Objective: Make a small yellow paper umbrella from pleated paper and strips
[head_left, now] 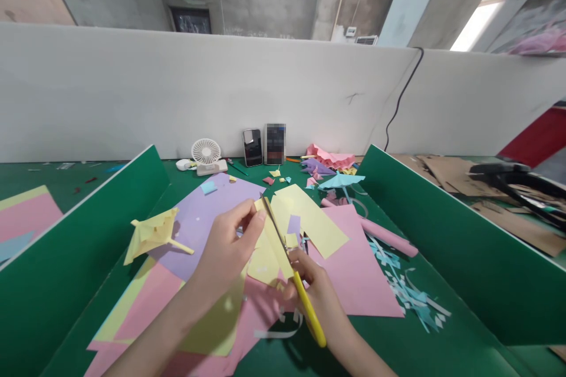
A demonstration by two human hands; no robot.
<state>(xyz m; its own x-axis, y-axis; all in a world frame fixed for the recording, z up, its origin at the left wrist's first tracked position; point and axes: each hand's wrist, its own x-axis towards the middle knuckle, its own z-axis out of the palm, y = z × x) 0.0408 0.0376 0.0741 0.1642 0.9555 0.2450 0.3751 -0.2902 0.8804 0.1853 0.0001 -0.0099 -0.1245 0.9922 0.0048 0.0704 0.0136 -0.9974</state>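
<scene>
My left hand (236,235) pinches the far end of a yellow paper strip (275,244) between thumb and fingers. Yellow-handled scissors (308,309) are gripped in my right hand (316,283), their blades pointing away from me and lying along the strip. I cannot tell how far apart the blades are. Under both hands lie loose sheets, among them a yellow sheet (321,221), a purple sheet (198,200) and a pink sheet (354,283). A folded yellow paper umbrella (154,234) rests on its side to the left of my left hand.
Green dividers (442,247) flank the work area. Blue paper shreds (411,288) and a pink roll (389,237) lie on the right, near a blue paper umbrella (340,181). At the back stand a white fan (206,153), a phone (252,147) and a second screen device (275,144).
</scene>
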